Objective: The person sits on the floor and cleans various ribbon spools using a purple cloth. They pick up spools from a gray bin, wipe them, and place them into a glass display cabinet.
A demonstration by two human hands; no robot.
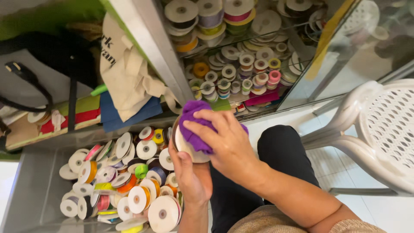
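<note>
You are mid-wipe: your left hand [189, 172] grips the white ribbon spool [186, 144] from below above the grey bin of spools [39, 190], your right hand [226, 144] presses the purple cloth [194, 125] onto it, so turning the spool likely comes next.

A white ribbon spool [186, 146] stands on edge in the left hand [192, 174]; a crumpled purple cloth [192, 125] lies pressed against it under the right hand [224, 140].
</note>
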